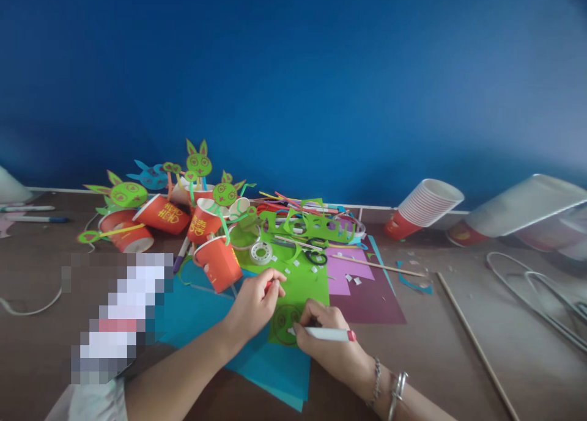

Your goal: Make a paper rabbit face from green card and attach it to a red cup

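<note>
My right hand [328,335] is closed round a white marker [330,334] with a red end, its tip down on a small green paper piece [283,336]. That piece bears a drawn round face with circled eyes. My left hand [254,302] is closed just above it, pinching a small red cap [269,285], mostly hidden by the fingers. Under both lie a larger green sheet [307,286] and blue sheets [275,372]. Beyond my left hand, an orange-red paper cup [220,265] leans on its side.
More red cups [167,213] with green paper animal faces [199,162] crowd the left. Behind the sheets are a tape roll [261,253], scissors [316,258] and cut green scraps [316,225]. Stacked cups [426,204], a wooden stick [477,347] and a cable [527,286] are at right.
</note>
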### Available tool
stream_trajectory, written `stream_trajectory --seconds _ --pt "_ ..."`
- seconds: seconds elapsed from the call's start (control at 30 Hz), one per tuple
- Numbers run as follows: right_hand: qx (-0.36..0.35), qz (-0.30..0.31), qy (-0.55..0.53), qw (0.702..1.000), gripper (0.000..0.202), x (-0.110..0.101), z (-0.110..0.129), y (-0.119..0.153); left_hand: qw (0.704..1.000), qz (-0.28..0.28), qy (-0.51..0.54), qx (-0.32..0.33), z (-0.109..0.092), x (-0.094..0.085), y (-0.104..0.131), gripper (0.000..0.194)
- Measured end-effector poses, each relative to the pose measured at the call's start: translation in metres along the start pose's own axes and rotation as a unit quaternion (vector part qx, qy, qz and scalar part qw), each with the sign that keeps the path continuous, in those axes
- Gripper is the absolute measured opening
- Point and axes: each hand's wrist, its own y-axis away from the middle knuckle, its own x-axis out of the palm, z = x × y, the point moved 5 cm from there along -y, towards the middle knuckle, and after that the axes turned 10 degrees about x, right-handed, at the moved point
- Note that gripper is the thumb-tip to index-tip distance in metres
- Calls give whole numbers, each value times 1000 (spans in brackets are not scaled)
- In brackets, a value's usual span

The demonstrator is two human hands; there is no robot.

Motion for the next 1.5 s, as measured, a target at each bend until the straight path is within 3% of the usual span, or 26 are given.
stream_trajectory --seconds 0.53,0.77,1.03,1.5 --pt "-5 0 -14 1000 18 0 2 1 1000 -6 8 -3 -2 -2 1 22" --pt "26 13 -110 994 19 -5 -10 -4 1000 -3 6 6 -1 -2 1 22" --pt "10 8 -28 1000 20 0 -3 -1 1000 -5 5 4 -2 -2 1 21" --pt "-10 6 2 1000 19 0 0 0 1000 -8 12 -4 -3 -3 1 23"
